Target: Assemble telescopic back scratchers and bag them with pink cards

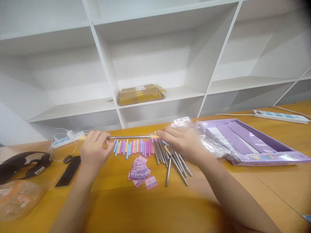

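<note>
Stretched level between my hands is a thin metal rod [131, 137]. My left hand [95, 150] is closed round its left end, where a yellow piece sticks out past the fist. The fingers of my right hand [181, 140] close on the other end, by a yellow part they mostly cover. Just below the rod lies a row of pink, purple, blue and yellow sticks [133, 147]. Several loose metal rods [178, 163] fan out under and in front of my right hand. Nearer me is a pile of small pink-purple printed cards [139, 171].
At right, a purple box [264, 155] stands beside crumpled clear plastic [211, 139]. A phone [68, 172], a black strap-like item [26, 165] and a clear orange-printed bag [20, 199] lie left. Power strips [282, 116] sit at the back; a taped carton [141, 94] rests on the shelf.
</note>
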The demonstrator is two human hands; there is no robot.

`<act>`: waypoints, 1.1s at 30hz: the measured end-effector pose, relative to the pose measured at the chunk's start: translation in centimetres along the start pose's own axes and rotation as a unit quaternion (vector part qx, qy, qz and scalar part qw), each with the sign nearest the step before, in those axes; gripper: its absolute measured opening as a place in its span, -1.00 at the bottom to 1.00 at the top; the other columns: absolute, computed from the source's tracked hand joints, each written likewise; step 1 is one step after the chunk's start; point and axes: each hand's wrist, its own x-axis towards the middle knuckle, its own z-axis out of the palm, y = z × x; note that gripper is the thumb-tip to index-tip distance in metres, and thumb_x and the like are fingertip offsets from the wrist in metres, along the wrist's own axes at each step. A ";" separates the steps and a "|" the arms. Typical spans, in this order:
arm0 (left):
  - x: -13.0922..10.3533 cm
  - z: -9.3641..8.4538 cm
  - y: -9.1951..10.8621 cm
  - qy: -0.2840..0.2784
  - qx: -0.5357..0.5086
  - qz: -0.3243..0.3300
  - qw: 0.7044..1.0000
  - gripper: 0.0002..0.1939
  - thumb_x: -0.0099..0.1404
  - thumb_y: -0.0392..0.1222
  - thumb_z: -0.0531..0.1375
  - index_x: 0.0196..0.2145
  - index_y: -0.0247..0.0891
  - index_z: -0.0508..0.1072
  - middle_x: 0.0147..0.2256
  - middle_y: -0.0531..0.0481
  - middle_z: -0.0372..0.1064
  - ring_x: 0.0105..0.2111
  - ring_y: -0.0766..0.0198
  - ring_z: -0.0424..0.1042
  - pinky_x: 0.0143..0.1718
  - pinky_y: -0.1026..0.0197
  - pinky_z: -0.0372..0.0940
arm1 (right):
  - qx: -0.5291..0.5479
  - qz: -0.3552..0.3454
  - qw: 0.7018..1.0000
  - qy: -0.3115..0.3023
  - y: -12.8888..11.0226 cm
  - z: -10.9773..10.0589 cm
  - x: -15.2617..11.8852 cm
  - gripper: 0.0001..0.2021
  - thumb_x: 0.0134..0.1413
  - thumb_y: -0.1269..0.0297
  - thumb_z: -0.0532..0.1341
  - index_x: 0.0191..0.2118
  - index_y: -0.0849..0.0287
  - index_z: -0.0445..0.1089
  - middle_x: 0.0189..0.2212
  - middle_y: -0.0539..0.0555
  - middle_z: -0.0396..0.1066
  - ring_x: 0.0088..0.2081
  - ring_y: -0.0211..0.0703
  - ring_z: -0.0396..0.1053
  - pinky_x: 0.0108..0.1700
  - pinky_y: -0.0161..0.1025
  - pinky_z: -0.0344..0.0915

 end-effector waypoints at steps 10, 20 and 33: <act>-0.2 2.1 -1.9 -0.014 0.050 -0.023 0.998 -0.78 0.24 -0.46 0.15 -0.41 -0.14 0.30 -0.45 0.01 0.33 -0.35 0.12 0.26 -0.36 0.12 0.13 | -0.031 0.036 0.999 -0.005 3.4 0.1 -1.2 -0.63 0.33 0.59 0.10 -0.02 -0.02 0.51 -0.40 -0.08 0.48 -0.45 -0.28 0.21 -0.40 -0.25 0.00; -2.0 1.2 -13.4 -0.054 -0.010 -0.082 0.995 -0.83 0.25 -0.38 0.13 -0.43 -0.15 0.27 -0.44 0.00 0.24 -0.36 0.13 0.17 -0.19 0.02 0.13 | 0.022 0.313 0.949 0.023 14.6 -2.0 -8.3 -0.65 0.45 0.28 0.02 -0.10 0.11 0.59 -0.36 0.08 0.57 -0.39 -0.25 0.44 -0.20 -0.32 0.30; -1.7 1.8 -10.7 -0.056 -0.010 -0.095 0.994 -0.86 0.29 -0.35 0.09 -0.36 -0.13 0.34 -0.39 -0.08 0.44 -0.29 0.00 0.32 -0.17 0.00 0.23 | 0.013 0.384 0.923 -0.014 15.5 -2.7 -8.2 -0.69 0.34 0.18 0.11 0.01 0.06 0.55 -0.24 0.12 0.64 -0.30 -0.07 0.51 -0.14 -0.19 0.31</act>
